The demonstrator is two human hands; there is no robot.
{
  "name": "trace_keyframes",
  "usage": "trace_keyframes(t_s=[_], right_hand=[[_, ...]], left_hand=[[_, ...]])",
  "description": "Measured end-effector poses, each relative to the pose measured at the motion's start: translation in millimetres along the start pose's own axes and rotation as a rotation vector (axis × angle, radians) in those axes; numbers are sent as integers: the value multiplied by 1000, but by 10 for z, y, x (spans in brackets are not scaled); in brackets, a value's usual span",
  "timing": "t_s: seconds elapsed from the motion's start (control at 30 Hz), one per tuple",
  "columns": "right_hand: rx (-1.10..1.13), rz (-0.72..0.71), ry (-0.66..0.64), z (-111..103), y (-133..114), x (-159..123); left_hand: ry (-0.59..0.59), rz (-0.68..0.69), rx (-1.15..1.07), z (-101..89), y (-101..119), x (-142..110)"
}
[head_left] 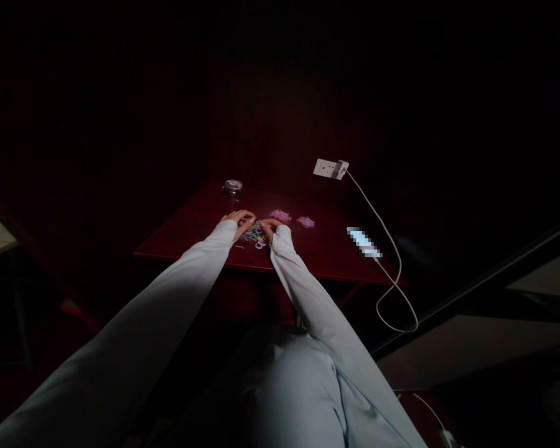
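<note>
A loose pile of small hair ties or elastic bands in mixed colours (251,235) lies near the front of the dark red table (200,239). My left hand (239,218) rests at the left side of this pile, its fingers curved and the tips drawn toward the thumb. Opposite it, my right hand (269,229) is closed in a pinch at the pile's right edge. Whatever is between the fingertips is too small to make out. Beyond my right hand sit a pink heap of bands (280,216) and a smaller purple heap of bands (306,221).
A clear jar with a lid (233,190) stands at the table's back left. To the right lies a phone with a blurred screen (364,242). Its white cable (386,227) loops past the table edge up to a wall socket (325,168). The surroundings are very dark.
</note>
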State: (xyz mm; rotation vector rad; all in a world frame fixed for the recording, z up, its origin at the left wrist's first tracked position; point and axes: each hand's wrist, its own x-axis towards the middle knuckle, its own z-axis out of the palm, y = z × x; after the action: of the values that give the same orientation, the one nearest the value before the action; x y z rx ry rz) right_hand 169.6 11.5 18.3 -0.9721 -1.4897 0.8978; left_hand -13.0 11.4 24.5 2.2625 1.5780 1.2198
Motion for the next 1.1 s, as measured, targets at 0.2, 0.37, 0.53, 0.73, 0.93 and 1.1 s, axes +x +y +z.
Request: trace_keyframes(t_s=[0.2, 0.37, 0.53, 0.73, 0.93, 1.1], right_hand=[[23, -30, -72, -3, -9, -26], [72, 6, -108, 11, 2, -40], [66, 32, -124, 11, -22, -66], [56, 52, -101, 18, -47, -61], [29, 90, -33, 7, -108, -54], [37, 103, -57, -11, -139, -75]], left_hand=[[-96, 159, 11, 5, 50, -57], [-103, 163, -23, 33, -19, -10], [-100, 136, 0, 69, -57, 33], [-78, 50, 37, 133, -22, 76], [-76, 144, 16, 71, 61, -4], [-120, 192, 74, 44, 93, -30]])
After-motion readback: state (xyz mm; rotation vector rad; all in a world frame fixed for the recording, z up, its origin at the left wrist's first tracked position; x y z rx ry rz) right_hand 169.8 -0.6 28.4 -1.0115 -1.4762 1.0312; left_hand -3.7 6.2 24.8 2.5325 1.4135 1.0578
